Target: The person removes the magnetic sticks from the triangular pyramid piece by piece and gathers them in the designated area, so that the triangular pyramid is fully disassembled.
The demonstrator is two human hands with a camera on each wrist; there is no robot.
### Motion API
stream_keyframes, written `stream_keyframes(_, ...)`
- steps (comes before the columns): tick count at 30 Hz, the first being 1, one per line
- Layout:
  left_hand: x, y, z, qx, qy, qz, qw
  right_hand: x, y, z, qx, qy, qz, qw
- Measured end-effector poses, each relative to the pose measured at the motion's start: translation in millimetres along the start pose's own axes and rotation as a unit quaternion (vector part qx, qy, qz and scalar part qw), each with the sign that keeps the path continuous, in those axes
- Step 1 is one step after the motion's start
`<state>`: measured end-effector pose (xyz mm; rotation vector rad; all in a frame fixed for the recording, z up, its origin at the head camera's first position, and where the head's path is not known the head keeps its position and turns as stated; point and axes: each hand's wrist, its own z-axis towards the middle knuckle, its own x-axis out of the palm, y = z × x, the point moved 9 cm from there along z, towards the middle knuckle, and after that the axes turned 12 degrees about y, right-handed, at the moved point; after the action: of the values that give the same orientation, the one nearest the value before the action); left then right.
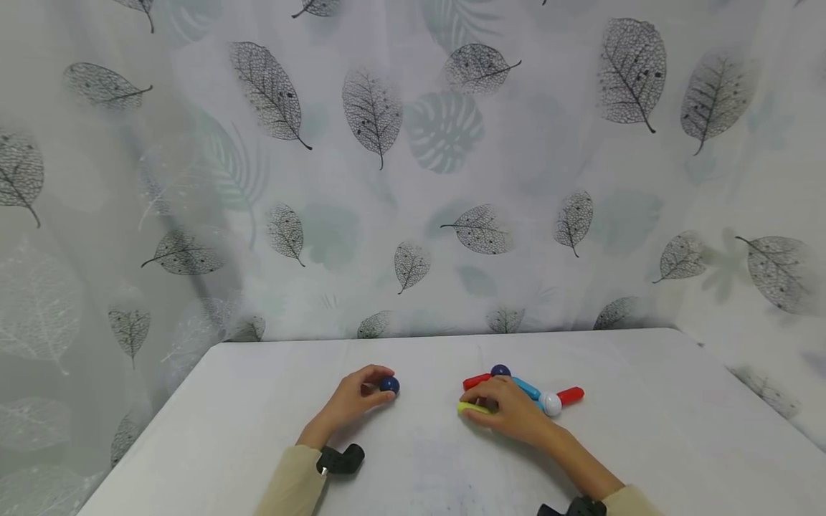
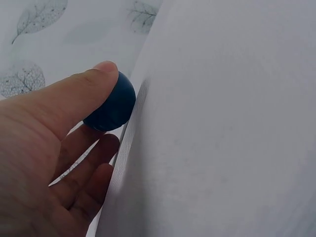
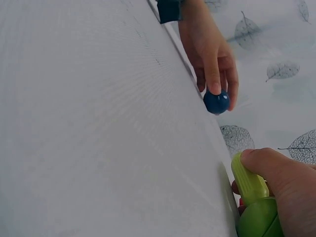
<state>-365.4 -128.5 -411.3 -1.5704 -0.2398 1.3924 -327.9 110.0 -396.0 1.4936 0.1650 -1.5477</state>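
Observation:
My left hand (image 1: 351, 398) pinches a dark blue ball (image 1: 390, 385) between thumb and fingers, left of the table's middle. In the left wrist view the thumb lies along one side of the ball (image 2: 114, 106). To the right, my right hand (image 1: 513, 414) grips a yellow-green rod (image 1: 474, 408). The right wrist view shows my thumb on this ribbed rod (image 3: 248, 181), whose lower end meets a green ball (image 3: 259, 219). A gap separates the blue ball from the rod. Part of the green ball is hidden by the right hand.
Behind and beside the right hand lie a red rod (image 1: 476, 381), another dark blue ball (image 1: 500, 370), a light blue rod (image 1: 526, 388), a white ball (image 1: 551, 404) and a second red rod (image 1: 571, 395). A leaf-patterned curtain (image 1: 413, 193) hangs behind the white table (image 1: 258, 401).

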Motion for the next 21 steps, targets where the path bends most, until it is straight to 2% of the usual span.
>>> stream_keyframes(11, 0.6, 0.4, -0.4, -0.015, -0.009, 0.004, 0.9998, -0.1, 1.0, 0.5, -0.002, 0.005, 0.005, 1.0)
stream_keyframes(21, 1.9, -1.4, 0.0, 0.0, 0.003, -0.001, 1.0, -2.1, 4.4, 1.1, -0.027, 0.002, 0.007, 1.0)
